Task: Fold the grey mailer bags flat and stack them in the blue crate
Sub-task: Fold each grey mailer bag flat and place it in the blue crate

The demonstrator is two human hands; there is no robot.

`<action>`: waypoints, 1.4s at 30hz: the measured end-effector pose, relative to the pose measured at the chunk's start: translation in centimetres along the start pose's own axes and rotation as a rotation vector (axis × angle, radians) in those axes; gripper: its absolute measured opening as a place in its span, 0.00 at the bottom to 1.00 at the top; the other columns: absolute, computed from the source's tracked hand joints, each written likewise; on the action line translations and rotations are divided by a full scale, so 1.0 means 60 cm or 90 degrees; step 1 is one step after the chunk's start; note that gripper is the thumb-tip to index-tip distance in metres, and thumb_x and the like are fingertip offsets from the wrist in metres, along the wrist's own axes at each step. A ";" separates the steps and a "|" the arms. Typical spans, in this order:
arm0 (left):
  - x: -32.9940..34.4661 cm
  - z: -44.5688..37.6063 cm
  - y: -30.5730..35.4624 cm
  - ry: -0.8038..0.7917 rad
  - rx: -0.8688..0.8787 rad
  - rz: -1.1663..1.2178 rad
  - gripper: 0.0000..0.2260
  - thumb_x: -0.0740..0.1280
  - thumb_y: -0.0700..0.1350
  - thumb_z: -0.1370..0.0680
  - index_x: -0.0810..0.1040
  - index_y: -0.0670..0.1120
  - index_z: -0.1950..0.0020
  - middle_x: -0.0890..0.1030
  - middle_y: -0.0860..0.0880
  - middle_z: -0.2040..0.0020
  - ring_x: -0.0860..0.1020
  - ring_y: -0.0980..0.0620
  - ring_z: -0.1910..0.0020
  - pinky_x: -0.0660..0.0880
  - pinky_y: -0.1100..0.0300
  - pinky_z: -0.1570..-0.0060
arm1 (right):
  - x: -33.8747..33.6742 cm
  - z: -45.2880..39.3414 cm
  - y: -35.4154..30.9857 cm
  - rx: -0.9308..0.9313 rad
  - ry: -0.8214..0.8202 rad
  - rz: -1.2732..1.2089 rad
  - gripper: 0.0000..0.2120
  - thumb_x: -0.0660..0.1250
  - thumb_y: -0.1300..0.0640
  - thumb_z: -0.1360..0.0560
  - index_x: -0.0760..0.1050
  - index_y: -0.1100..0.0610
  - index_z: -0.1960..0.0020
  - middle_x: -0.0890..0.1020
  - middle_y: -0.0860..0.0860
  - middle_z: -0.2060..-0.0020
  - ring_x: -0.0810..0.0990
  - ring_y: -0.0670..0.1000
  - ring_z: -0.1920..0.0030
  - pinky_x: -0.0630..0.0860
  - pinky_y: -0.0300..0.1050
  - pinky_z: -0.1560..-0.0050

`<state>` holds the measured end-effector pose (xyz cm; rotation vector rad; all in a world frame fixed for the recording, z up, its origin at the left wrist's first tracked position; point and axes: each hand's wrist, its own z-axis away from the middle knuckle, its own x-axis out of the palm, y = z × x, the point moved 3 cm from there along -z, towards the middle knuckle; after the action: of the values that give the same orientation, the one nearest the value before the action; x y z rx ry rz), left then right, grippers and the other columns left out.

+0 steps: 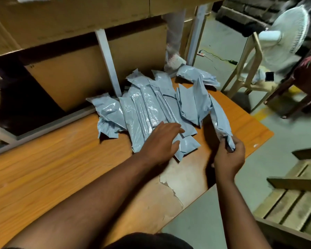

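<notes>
Left hand (160, 142) rests flat, fingers loose, on the pile of grey bags (147, 112) heaped mid-worktop (43, 168), while the right hand (229, 155) just right of it pinches the near end of one bag (218, 119) lifted off the pile.

Pale grey-blue glossy mailer bags (147, 105) lie on an orange wood-grain table (43, 168), beside a white fan (287, 33).

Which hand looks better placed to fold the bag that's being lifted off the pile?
The right hand. It already grips the lifted mailer bag by its near end, clear of the pile of bags. The left hand lies open on that pile, so it would likely only help flatten.
</notes>
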<state>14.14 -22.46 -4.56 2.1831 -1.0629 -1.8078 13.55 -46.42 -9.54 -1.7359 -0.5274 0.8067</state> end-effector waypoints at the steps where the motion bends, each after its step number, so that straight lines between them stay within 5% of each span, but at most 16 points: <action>1: -0.003 0.007 -0.001 0.001 0.009 -0.003 0.17 0.68 0.44 0.21 0.76 0.48 0.31 0.76 0.51 0.30 0.70 0.51 0.30 0.59 0.49 0.23 | -0.008 0.013 0.006 0.021 -0.001 -0.014 0.06 0.69 0.49 0.22 0.78 0.42 0.46 0.83 0.51 0.46 0.82 0.57 0.46 0.80 0.53 0.45; 3: -0.011 0.023 -0.001 0.017 0.025 -0.002 0.17 0.69 0.43 0.21 0.77 0.47 0.32 0.77 0.50 0.32 0.71 0.51 0.32 0.64 0.51 0.27 | -0.027 0.033 0.019 0.062 -0.011 -0.015 0.04 0.68 0.43 0.23 0.76 0.38 0.48 0.84 0.51 0.51 0.84 0.63 0.52 0.82 0.64 0.50; 5: -0.020 0.039 -0.001 0.035 0.024 -0.005 0.17 0.69 0.43 0.21 0.77 0.45 0.32 0.77 0.48 0.32 0.70 0.51 0.31 0.64 0.54 0.29 | -0.043 0.045 0.028 0.073 -0.038 0.004 0.05 0.70 0.43 0.23 0.78 0.39 0.48 0.84 0.52 0.52 0.83 0.66 0.56 0.83 0.65 0.56; 7: -0.026 0.052 -0.002 0.038 0.018 -0.008 0.17 0.69 0.44 0.20 0.77 0.45 0.31 0.77 0.48 0.32 0.69 0.52 0.31 0.64 0.54 0.28 | -0.054 0.054 0.022 0.077 -0.066 -0.007 0.06 0.71 0.50 0.22 0.79 0.43 0.46 0.84 0.53 0.49 0.83 0.64 0.62 0.82 0.51 0.67; 9: -0.031 0.059 -0.004 0.035 0.008 -0.003 0.18 0.69 0.44 0.20 0.76 0.46 0.30 0.77 0.49 0.31 0.69 0.52 0.30 0.63 0.53 0.27 | -0.064 0.061 0.015 0.045 -0.077 -0.006 0.09 0.70 0.59 0.21 0.79 0.51 0.42 0.83 0.53 0.46 0.83 0.49 0.65 0.76 0.38 0.73; 11: -0.034 0.062 -0.004 0.035 0.004 0.002 0.18 0.69 0.44 0.20 0.76 0.46 0.30 0.76 0.49 0.31 0.68 0.53 0.30 0.62 0.54 0.26 | -0.074 0.065 0.011 0.033 -0.054 -0.003 0.10 0.69 0.62 0.21 0.79 0.55 0.40 0.82 0.51 0.45 0.82 0.38 0.59 0.79 0.35 0.62; 14: -0.028 0.067 -0.003 0.018 -0.014 0.005 0.19 0.69 0.45 0.20 0.75 0.47 0.29 0.75 0.50 0.30 0.67 0.54 0.30 0.63 0.50 0.25 | -0.087 0.070 0.015 0.042 -0.023 -0.016 0.10 0.69 0.58 0.21 0.78 0.47 0.42 0.83 0.50 0.45 0.82 0.50 0.45 0.80 0.55 0.42; 19: -0.022 0.069 -0.001 -0.010 -0.028 0.009 0.24 0.68 0.45 0.21 0.70 0.49 0.24 0.71 0.50 0.25 0.65 0.52 0.26 0.63 0.44 0.25 | -0.097 0.091 -0.006 -0.177 -0.008 0.001 0.10 0.67 0.57 0.24 0.76 0.57 0.44 0.81 0.56 0.41 0.80 0.57 0.39 0.76 0.56 0.37; 23: -0.041 0.063 0.012 0.010 0.036 -0.054 0.38 0.72 0.47 0.23 0.57 0.49 0.17 0.52 0.48 0.16 0.53 0.48 0.18 0.55 0.47 0.21 | -0.097 0.102 -0.025 -0.342 -0.067 -0.018 0.16 0.66 0.52 0.20 0.77 0.67 0.50 0.81 0.62 0.43 0.79 0.58 0.42 0.73 0.52 0.40; 26: -0.060 0.066 0.023 -0.021 0.136 -0.238 0.42 0.72 0.55 0.24 0.53 0.51 0.16 0.47 0.46 0.15 0.45 0.45 0.17 0.49 0.39 0.21 | -0.080 0.119 -0.051 -0.426 -0.177 -0.079 0.21 0.67 0.44 0.19 0.78 0.64 0.52 0.82 0.61 0.43 0.79 0.56 0.42 0.72 0.50 0.42; 30: -0.075 0.107 -0.007 -0.014 0.205 -0.304 0.24 0.65 0.48 0.19 0.71 0.48 0.23 0.69 0.45 0.22 0.64 0.43 0.21 0.55 0.39 0.22 | -0.024 0.139 -0.063 -0.473 -0.368 -0.126 0.09 0.66 0.57 0.24 0.79 0.59 0.46 0.82 0.57 0.38 0.80 0.60 0.38 0.75 0.59 0.41; 34: -0.094 0.183 -0.048 0.045 0.138 -0.286 0.18 0.67 0.47 0.18 0.78 0.45 0.30 0.77 0.44 0.29 0.74 0.41 0.29 0.65 0.37 0.27 | 0.025 0.148 -0.066 -0.521 -0.518 -0.060 0.18 0.68 0.53 0.24 0.80 0.61 0.38 0.80 0.52 0.32 0.76 0.58 0.30 0.73 0.64 0.37; 38: -0.108 0.262 -0.059 0.057 -0.015 -0.273 0.21 0.73 0.50 0.23 0.79 0.46 0.32 0.73 0.43 0.27 0.72 0.40 0.27 0.64 0.37 0.27 | 0.060 0.181 -0.076 -0.584 -0.714 0.029 0.26 0.64 0.46 0.23 0.75 0.54 0.28 0.72 0.46 0.24 0.68 0.53 0.22 0.63 0.65 0.25; 42: -0.117 0.355 -0.062 0.100 -0.160 -0.113 0.20 0.71 0.53 0.26 0.81 0.48 0.36 0.70 0.49 0.23 0.69 0.45 0.25 0.69 0.41 0.32 | 0.101 0.233 -0.073 -0.641 -0.863 0.060 0.27 0.63 0.59 0.23 0.72 0.48 0.24 0.68 0.42 0.22 0.67 0.50 0.22 0.62 0.63 0.25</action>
<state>-3.68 -8.52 -6.67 2.2779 -0.5920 -1.6938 7.47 -31.79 -9.34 -1.8083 -2.0191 1.9944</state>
